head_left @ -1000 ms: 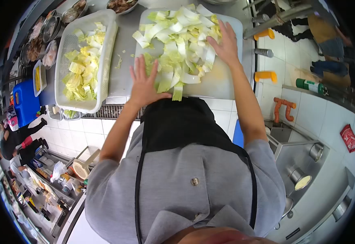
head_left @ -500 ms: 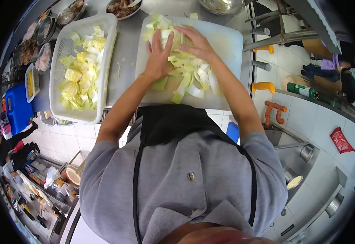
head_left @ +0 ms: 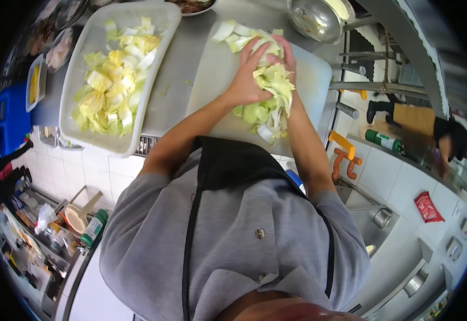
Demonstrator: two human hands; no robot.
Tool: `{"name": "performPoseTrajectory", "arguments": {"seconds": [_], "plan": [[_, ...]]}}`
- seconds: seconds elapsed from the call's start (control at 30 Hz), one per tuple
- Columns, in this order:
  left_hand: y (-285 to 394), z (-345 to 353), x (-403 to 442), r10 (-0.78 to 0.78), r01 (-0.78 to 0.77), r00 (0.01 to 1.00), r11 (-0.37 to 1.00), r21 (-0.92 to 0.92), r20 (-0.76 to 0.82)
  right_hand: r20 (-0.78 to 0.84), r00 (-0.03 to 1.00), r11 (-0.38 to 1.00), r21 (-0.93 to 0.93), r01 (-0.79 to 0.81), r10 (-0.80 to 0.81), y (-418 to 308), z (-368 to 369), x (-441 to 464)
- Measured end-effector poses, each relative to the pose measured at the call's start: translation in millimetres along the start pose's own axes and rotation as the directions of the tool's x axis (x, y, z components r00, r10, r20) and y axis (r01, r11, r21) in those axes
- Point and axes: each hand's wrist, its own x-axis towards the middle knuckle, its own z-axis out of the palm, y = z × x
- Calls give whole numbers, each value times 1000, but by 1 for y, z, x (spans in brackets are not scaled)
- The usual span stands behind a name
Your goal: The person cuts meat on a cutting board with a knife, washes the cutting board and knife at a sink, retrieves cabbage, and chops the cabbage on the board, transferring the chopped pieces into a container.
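Note:
Chopped napa cabbage (head_left: 273,85) is bunched between my two hands over a white cutting board (head_left: 210,91). My left hand (head_left: 248,77) presses the pile from the left, its fingers curled over the top. On the far right side, my right hand (head_left: 288,58) closes round the same pile, partly covered by leaves. Some pale pieces stick out beyond my fingers at the board's far edge, and others hang toward my body. Left of the board stands a white plastic basket (head_left: 150,88) with more cut cabbage (head_left: 107,80) in it.
A metal bowl (head_left: 319,22) sits at the counter's far right, and a bowl of brown food (head_left: 193,6) at the back. A blue container (head_left: 14,120) and a small tray with yellow contents (head_left: 35,83) are at left. Another person (head_left: 450,136) is at the far right.
My hands went from lying spread on the cabbage to squeezing it together from both sides into a tighter bunch. The view has shifted, so the board and basket appear moved.

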Motion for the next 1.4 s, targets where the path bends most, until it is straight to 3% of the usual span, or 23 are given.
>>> {"name": "performPoseTrajectory", "arguments": {"seconds": [0.17, 0.3, 0.37, 0.43, 0.53, 0.57, 0.63, 0.67, 0.7, 0.73, 0.8, 0.83, 0.9, 0.93, 0.97, 1.0, 1.03, 1.13, 1.17, 1.23, 1.3, 1.37, 1.4], "plan": [[42, -34, 20, 99, -103, 991, 994, -41, -95, 53, 990, 983, -122, 138, -132, -38, 43, 20], [83, -111, 30, 249, -223, 952, 963, 152, -176, 225, 954, 979, -5, 204, -197, -71, 139, 31], [99, -166, 26, 281, -242, 946, 945, 221, -164, 318, 937, 973, -128, 189, -140, -73, 188, 35], [90, -224, 18, 260, -212, 945, 949, 232, -200, 381, 782, 853, 38, 520, -494, -38, 247, 64], [129, -277, -3, 31, 4, 963, 991, 130, -269, 537, 819, 966, 247, 77, -203, -9, 314, 65], [102, -315, -14, -12, 66, 977, 966, 251, -211, 584, 794, 945, 324, -34, -172, 12, 327, 74], [66, -366, -44, -60, 113, 987, 921, 372, -152, 516, 857, 949, -271, 163, 0, 23, 329, 78], [63, -376, -56, -198, 260, 965, 623, 738, -173, 477, 855, 897, -259, 357, -202, 40, 323, 85], [63, -386, -61, -296, 310, 922, 174, 935, -251, 471, 857, 894, -261, 364, -211, 37, 312, 88], [66, -394, -66, -291, 299, 926, 183, 937, -239, 430, 893, 886, -353, 300, -131, 28, 290, 93], [77, -387, -65, -221, 274, 935, -43, 961, -277, 366, 925, 842, -464, 275, -100, 9, 220, 102], [89, -362, -57, -219, 240, 947, -1, 971, -234, 364, 920, 810, -488, 324, -149, -4, 174, 104], [122, -300, -28, 7, 304, 927, 574, 760, -376, 124, 991, 379, -915, 136, -58, -38, 101, 96], [111, -263, -15, 44, 216, 935, 716, 664, -351, 109, 991, 371, -920, 129, -75, -30, 73, 102], [93, -220, -6, 77, 122, 943, 827, 548, -325, 214, 971, 202, -952, 232, -106, -4, 40, 110], [77, -182, 5, 60, 48, 983, 831, 554, -176, 315, 942, 29, -947, 320, -116, 16, 15, 108], [56, -149, 18, 55, -32, 998, 833, 552, -25, 371, 921, 22, -926, 376, -119, 26, 9, 97], [-36, -90, 46, 93, -121, 993, 812, 571, 79, 504, 855, 57, -856, 513, -125, 43, 13, 55], [-55, -81, 49, -24, -51, 995, 730, 682, 100, 474, 869, 58, -873, 485, -140, 37, 6, 37], [-71, -64, 50, -133, -8, 984, 627, 779, 117, 641, 766, 336, -713, 616, -47, 19, -5, 13], [-68, -59, 39, -120, -170, 948, 593, 787, 296, 521, 847, 322, -787, 526, -109, -9, -14, 19], [-40, -47, 15, -99, -261, 903, 647, 717, 418, -112, 993, 34, -993, -111, -43, -28, -15, 48], [-30, -48, 12, -68, -327, 856, 697, 639, 512, -61, 986, 37, -998, -56, -154, -17, -29, 67]]}}
